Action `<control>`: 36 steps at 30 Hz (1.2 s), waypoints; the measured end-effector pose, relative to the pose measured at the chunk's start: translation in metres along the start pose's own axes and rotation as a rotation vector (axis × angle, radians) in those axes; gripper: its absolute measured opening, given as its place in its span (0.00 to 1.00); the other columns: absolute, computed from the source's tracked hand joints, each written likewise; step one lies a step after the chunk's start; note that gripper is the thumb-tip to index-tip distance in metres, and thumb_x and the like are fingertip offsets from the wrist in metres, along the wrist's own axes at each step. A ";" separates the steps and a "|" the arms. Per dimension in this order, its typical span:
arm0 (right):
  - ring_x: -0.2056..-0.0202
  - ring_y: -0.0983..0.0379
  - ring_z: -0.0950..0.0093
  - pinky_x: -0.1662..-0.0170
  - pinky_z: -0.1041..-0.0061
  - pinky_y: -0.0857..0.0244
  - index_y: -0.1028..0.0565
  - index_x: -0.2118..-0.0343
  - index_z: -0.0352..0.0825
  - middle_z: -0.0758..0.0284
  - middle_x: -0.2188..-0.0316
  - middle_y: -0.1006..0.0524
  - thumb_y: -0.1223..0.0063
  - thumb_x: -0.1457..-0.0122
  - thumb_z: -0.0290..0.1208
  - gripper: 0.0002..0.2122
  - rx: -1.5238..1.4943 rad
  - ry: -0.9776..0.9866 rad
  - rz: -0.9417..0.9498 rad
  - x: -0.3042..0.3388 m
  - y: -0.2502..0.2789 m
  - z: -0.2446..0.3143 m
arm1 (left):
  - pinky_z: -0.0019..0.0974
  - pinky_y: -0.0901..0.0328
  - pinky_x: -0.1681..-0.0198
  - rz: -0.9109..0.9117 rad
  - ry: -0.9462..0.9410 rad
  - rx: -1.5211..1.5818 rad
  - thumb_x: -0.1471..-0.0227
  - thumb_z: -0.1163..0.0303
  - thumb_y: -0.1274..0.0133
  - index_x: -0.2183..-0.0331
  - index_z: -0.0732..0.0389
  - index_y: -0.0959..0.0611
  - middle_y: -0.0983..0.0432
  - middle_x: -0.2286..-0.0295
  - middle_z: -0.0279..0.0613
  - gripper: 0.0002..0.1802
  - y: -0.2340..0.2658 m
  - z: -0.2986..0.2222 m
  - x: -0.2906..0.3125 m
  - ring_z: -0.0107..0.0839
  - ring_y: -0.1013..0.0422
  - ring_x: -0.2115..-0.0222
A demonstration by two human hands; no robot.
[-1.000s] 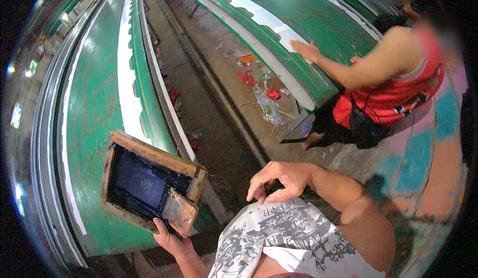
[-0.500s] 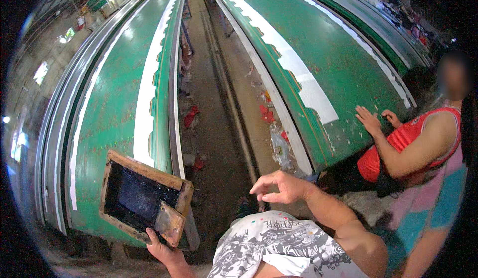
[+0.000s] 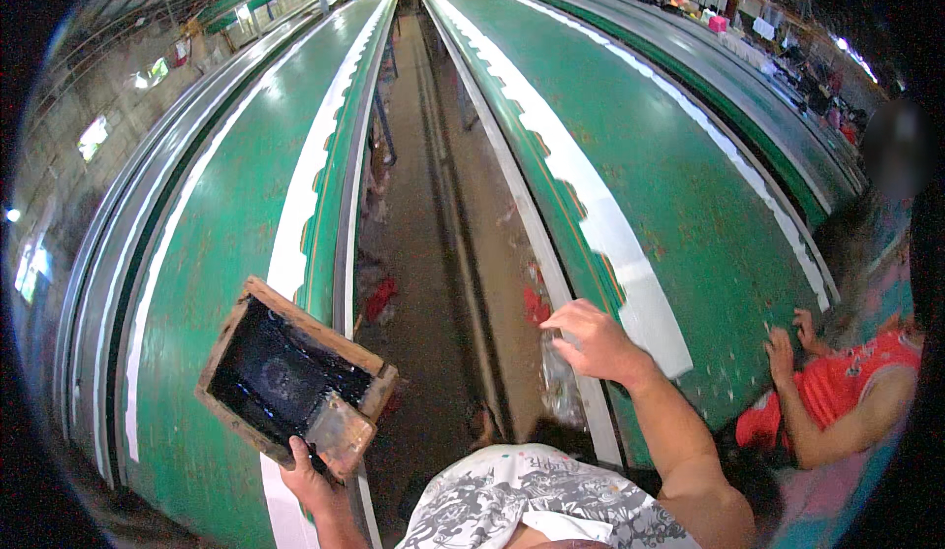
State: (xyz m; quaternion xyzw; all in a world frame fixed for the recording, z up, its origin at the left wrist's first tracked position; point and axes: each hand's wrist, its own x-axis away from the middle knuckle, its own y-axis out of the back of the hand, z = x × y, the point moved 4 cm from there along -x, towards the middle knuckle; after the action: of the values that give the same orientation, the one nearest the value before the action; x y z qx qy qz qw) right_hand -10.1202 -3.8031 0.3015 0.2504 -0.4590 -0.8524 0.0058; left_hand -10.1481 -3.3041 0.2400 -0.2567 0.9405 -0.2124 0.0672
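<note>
On the left, a wooden-framed printing screen (image 3: 295, 367) with a dark, ink-stained inside is held tilted over the left green table. My left hand (image 3: 313, 482) is closed on its near edge, with the thumb up over the rim. Beside that thumb a small stained squeegee block (image 3: 341, 429) lies in the screen's near right corner; whether the fingers also press it is hidden. My right hand (image 3: 593, 344) is raised near the edge of the right green table, fingers loosely bent and apart, holding nothing visible.
Two long green tables (image 3: 689, 224) run away from me, carrying white strips with jagged edges (image 3: 650, 303). Between them lies a narrow aisle (image 3: 448, 205) with red scraps (image 3: 379, 298) and clear plastic (image 3: 559, 382). A person in a red sleeveless top (image 3: 837, 382) is at the right.
The view has lifted and shifted along the tables. My right hand has moved up and right, toward the right table's edge. The screen stays in my left hand, turned slightly. The other person appears lower.
</note>
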 end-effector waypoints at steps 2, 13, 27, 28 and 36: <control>0.48 0.23 0.52 0.42 0.53 0.28 0.18 0.54 0.33 0.56 0.55 0.18 0.37 0.43 0.23 0.13 0.179 -0.059 -0.102 -0.037 0.013 -0.038 | 0.50 0.24 0.45 0.012 0.079 0.049 0.29 0.68 0.42 0.37 0.67 0.27 0.21 0.47 0.46 0.26 -0.044 0.014 -0.036 0.43 0.21 0.50; 0.56 0.19 0.61 0.49 0.65 0.25 0.18 0.49 0.32 0.57 0.58 0.18 0.35 0.37 0.24 0.14 -0.274 -0.510 -0.204 -0.077 -0.025 -0.166 | 0.47 0.28 0.42 0.347 0.253 -0.059 0.36 0.69 0.35 0.37 0.69 0.28 0.22 0.48 0.44 0.31 -0.291 0.101 -0.168 0.40 0.23 0.51; 0.51 0.21 0.75 0.42 0.71 0.30 0.27 0.35 0.26 0.64 0.50 0.16 0.44 0.26 0.40 0.25 -1.184 -0.596 -0.862 -0.234 -0.046 -0.311 | 0.39 0.36 0.38 0.901 0.268 -0.358 0.42 0.66 0.27 0.40 0.67 0.23 0.22 0.47 0.38 0.34 -0.579 0.214 -0.276 0.31 0.27 0.47; 0.51 0.21 0.75 0.42 0.71 0.30 0.26 0.35 0.26 0.64 0.49 0.16 0.43 0.27 0.38 0.24 -1.118 -0.630 -0.851 -0.234 -0.040 -0.310 | 0.39 0.35 0.39 0.939 0.309 -0.338 0.41 0.65 0.28 0.41 0.67 0.22 0.21 0.48 0.38 0.33 -0.591 0.216 -0.279 0.30 0.27 0.48; 0.40 0.23 0.69 0.33 0.64 0.33 0.27 0.35 0.24 0.60 0.41 0.20 0.36 0.33 0.31 0.26 -0.805 -0.766 -1.031 -0.208 0.001 -0.279 | 0.37 0.35 0.42 1.212 0.399 -0.458 0.30 0.54 0.39 0.40 0.66 0.23 0.22 0.49 0.37 0.30 -0.687 0.264 -0.282 0.26 0.30 0.50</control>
State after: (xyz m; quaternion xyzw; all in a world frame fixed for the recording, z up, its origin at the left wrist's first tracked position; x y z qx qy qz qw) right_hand -9.8182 -3.9713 0.2636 0.0983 0.0929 -0.8764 -0.4621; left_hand -9.5318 -3.7910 0.3056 0.3522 0.9339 0.0242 -0.0568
